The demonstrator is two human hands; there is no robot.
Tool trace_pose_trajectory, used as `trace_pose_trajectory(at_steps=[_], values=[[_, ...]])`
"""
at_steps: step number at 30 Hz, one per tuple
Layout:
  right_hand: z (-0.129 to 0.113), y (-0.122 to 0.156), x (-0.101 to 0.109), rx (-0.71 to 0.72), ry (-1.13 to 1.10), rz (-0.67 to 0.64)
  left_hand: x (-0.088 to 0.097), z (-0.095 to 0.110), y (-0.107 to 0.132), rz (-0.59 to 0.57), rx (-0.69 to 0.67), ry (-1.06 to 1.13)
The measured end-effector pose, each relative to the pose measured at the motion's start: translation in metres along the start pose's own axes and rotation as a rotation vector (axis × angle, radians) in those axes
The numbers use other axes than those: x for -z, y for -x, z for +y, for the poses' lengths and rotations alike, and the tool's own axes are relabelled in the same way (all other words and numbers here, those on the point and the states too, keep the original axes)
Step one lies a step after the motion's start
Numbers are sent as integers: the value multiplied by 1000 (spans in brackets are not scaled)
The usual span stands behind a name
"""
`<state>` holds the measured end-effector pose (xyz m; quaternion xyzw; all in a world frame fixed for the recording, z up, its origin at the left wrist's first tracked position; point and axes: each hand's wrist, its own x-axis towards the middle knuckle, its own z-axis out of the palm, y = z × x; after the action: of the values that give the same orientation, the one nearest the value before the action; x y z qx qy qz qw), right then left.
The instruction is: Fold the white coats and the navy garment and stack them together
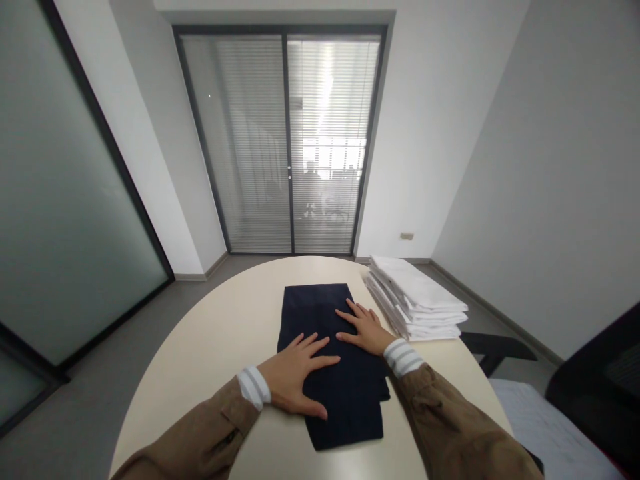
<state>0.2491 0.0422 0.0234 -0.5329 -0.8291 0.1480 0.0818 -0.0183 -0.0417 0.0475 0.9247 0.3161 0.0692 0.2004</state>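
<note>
A folded dark navy garment (pixel 320 313) lies lengthwise on the round cream table (pixel 230 333). My left hand (pixel 299 375) rests flat on its near left part, fingers spread and open. My right hand (pixel 364 328) lies flat on its right edge, fingers stretched out toward the far left. Both hands press on the cloth and hold nothing. Brown sleeves with striped cuffs cover my forearms.
A stack of folded white cloths (pixel 416 297) sits on the table's far right. A black chair (pixel 595 387) stands at the right, beside the table. Glass doors with blinds (pixel 285 140) are straight ahead, and a frosted glass wall (pixel 55 200) runs along the left.
</note>
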Motion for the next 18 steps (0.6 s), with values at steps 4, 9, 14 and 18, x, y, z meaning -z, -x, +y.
trace_pose_trajectory(at_steps=[4, 9, 14, 18], values=[[-2, 4, 2, 73, 62, 57, -2, 1, 0, -10, 6, -6], [-11, 15, 0, 50, 118, 25, -1, -4, 2, 2, -2, 4], [-32, 23, 1, 107, 177, 91, -4, -9, -1, -1, 5, -37], [-42, 24, -3, 79, 193, 140, -7, -17, -5, 31, 1, -60]])
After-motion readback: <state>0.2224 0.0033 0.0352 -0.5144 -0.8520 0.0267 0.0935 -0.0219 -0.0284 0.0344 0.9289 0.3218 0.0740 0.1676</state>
